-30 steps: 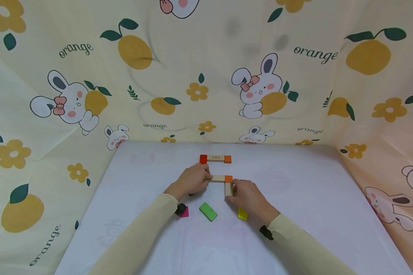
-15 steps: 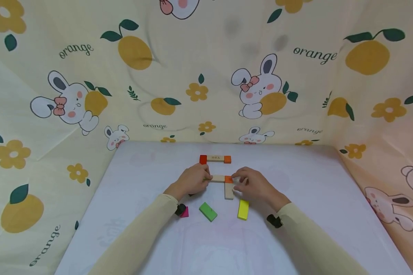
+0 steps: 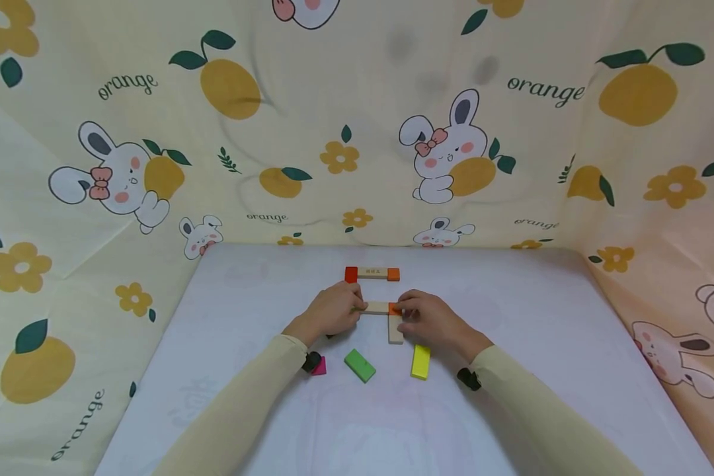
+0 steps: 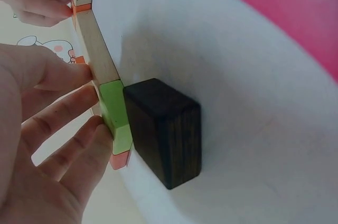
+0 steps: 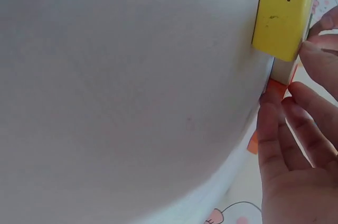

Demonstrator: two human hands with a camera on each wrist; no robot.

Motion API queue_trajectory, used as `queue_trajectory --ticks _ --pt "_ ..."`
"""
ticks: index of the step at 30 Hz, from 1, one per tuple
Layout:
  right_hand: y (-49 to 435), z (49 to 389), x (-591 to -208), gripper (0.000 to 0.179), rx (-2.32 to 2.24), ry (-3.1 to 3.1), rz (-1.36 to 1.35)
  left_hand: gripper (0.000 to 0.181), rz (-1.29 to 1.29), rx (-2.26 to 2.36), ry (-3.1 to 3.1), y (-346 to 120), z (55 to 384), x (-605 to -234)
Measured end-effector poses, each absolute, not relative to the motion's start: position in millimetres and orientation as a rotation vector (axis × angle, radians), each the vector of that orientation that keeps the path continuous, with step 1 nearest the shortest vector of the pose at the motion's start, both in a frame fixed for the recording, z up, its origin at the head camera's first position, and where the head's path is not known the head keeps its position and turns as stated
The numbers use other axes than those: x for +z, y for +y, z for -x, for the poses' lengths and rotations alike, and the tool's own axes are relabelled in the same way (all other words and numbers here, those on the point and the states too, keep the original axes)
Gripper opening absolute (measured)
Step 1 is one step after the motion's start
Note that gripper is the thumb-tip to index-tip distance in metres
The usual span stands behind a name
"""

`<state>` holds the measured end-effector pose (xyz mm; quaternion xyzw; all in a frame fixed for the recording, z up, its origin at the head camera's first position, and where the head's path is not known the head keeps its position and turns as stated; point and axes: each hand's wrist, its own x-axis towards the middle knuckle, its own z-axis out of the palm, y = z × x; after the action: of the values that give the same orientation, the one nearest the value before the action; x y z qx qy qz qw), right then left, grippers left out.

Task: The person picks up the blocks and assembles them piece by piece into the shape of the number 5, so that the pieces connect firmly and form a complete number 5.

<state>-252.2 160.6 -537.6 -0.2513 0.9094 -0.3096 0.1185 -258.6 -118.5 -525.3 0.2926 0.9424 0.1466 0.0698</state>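
Observation:
My left hand (image 3: 333,309) reaches in from the left, its fingertips touching a green block (image 4: 113,105) and its thumb at the near end of a plain wooden block (image 3: 375,308). An orange block (image 3: 395,308) adjoins the wooden block's right end. Below the orange one, a second plain wooden block (image 3: 395,330) points toward the person. With fairly straight fingers, my right hand (image 3: 433,322) touches the orange block, while its thumb is by the second wooden block. Beside the green block stands a black block (image 4: 163,129), almost wholly hidden in the head view.
Behind the hands, a red block (image 3: 351,272), a printed wooden block (image 3: 372,272) and an orange end block (image 3: 393,274) form a row. Nearer lie a loose green block (image 3: 359,365), a yellow block (image 3: 420,362) and a pink block (image 3: 319,366) on the white table (image 3: 512,304).
My right hand has left the second wooden block's side, moved up and right, then come back in to the orange block. The yellow block is now more exposed. My left hand has stayed put.

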Motion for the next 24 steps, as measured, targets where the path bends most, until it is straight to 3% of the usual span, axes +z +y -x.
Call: queue_trajectory --ticks 24 --pt "156.3 251.6 -537.1 0.045 -0.868 2.659 0.701 0.026 -0.815 0.475 2.818 -116.0 256.1 -519.9"
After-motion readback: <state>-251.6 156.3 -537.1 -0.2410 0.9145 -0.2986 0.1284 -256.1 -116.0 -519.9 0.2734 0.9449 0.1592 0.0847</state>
